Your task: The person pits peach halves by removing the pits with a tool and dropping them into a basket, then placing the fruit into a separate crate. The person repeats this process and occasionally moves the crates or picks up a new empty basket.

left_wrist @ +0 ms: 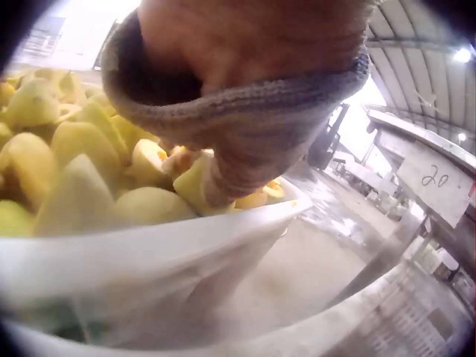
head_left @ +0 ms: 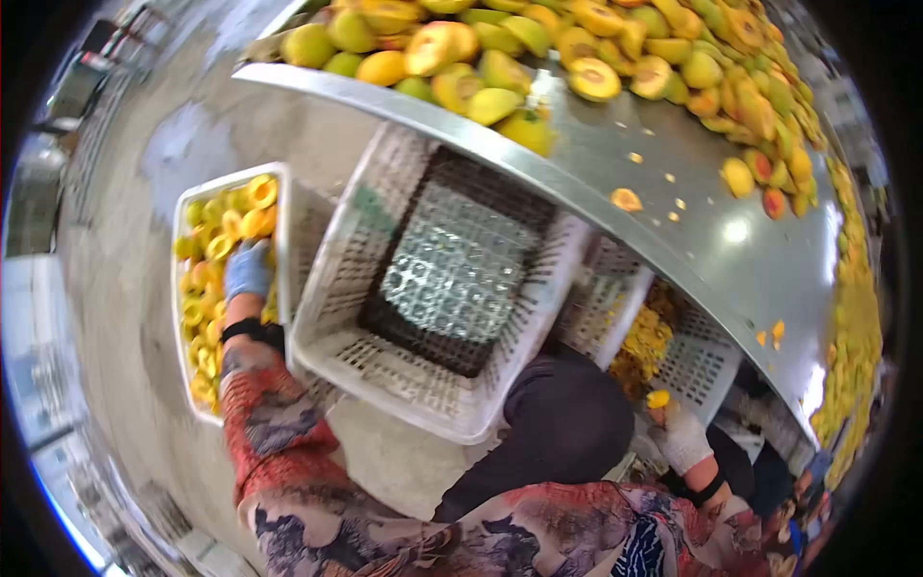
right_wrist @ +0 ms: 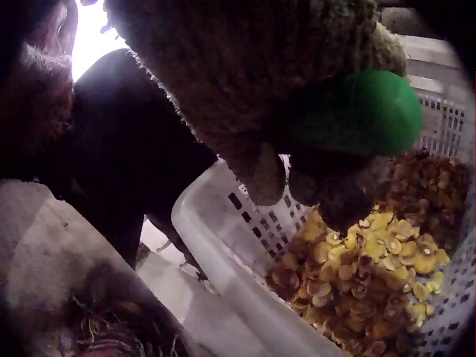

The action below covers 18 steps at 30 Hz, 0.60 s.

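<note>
In the head view my left hand, in a blue-grey glove, reaches down into a white crate heaped with yellow peach halves. The left wrist view has its thumb and a finger on either side of a peach half, close to the crate's rim. My right hand wears a whitish knit glove and grips a thing with a smooth, rounded green end; the rest of it is hidden in the hand. At those fingertips a yellow-orange piece shows. Below is a crate of pits and scraps.
A large white crate with perforated sides stands between the hands. Along the right runs a metal table, its raised edge above the crates, with piled peaches and loose bits. My dark-clad knee is beside the big crate.
</note>
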Tool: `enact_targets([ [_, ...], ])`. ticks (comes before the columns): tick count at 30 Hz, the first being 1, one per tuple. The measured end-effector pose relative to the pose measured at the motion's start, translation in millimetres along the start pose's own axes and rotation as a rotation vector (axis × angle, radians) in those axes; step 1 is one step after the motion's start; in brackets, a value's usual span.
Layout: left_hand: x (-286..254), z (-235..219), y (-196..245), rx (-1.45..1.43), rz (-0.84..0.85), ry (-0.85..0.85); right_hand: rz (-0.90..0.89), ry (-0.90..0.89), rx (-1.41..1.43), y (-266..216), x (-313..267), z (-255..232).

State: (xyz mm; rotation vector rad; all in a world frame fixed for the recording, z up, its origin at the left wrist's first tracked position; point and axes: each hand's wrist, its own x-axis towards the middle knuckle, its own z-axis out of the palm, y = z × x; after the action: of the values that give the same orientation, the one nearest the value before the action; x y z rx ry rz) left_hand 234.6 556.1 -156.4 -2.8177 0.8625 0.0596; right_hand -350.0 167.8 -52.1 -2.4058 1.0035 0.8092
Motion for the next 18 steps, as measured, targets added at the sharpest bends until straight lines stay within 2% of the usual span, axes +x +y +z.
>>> enact_targets([
  [1, 2.5, -0.2, -3.1, -0.011, 0.033, -0.057, 0.063, 0.013, 0.0, 0.9, -3.4, 1.7],
  [2, 10.7, 29.3, -23.8, -0.163, 0.065, 0.025, -0.056, 0.016, -0.04, 4.6, -3.6, 6.7],
  [3, 14.8, 28.8, -20.9, -0.113, 0.053, -0.009, -0.163, 0.015, -0.086, 9.1, -7.6, 6.2],
  [4, 17.7, 31.3, -14.2, -0.146, 0.095, 0.071, -0.111, -0.043, -0.072, 5.8, -8.3, 0.2],
  [5, 27.8, 45.8, -16.8, 0.005, 0.0, -0.022, -0.071, -0.093, -0.048, 0.4, -7.0, -4.7],
  [6, 29.8, 31.9, 2.1, 0.093, -0.048, -0.081, 0.007, -0.106, -0.057, -1.8, -8.8, -8.5],
  [7, 38.1, 39.9, -1.7, 0.057, -0.14, -0.127, 0.062, -0.117, -0.061, -3.8, -8.0, -10.5],
  [9, 40.0, 34.7, -2.2, -0.057, -0.182, -0.151, 0.059, -0.076, -0.074, 2.4, -6.7, -9.5],
  [11, 36.6, 22.0, 1.2, -0.129, -0.308, -0.219, -0.004, -0.02, -0.058, 10.7, -4.0, -3.4],
  [13, 15.1, 49.9, -29.4, -0.576, -0.408, 0.069, 0.011, 0.019, -0.034, -2.5, -5.8, -22.4],
  [15, -8.0, 35.2, -14.1, -0.464, -0.298, 0.39, -0.098, 0.101, 0.008, -6.4, -3.8, -33.3],
  [17, -27.5, -59.1, 74.4, -0.778, -0.348, 0.505, -0.116, 0.115, 0.041, -11.4, -0.7, -43.4],
  [18, -30.2, -82.5, 103.5, -1.028, -0.215, 0.561, -0.184, 0.128, 0.06, -10.6, 1.1, -45.8],
])
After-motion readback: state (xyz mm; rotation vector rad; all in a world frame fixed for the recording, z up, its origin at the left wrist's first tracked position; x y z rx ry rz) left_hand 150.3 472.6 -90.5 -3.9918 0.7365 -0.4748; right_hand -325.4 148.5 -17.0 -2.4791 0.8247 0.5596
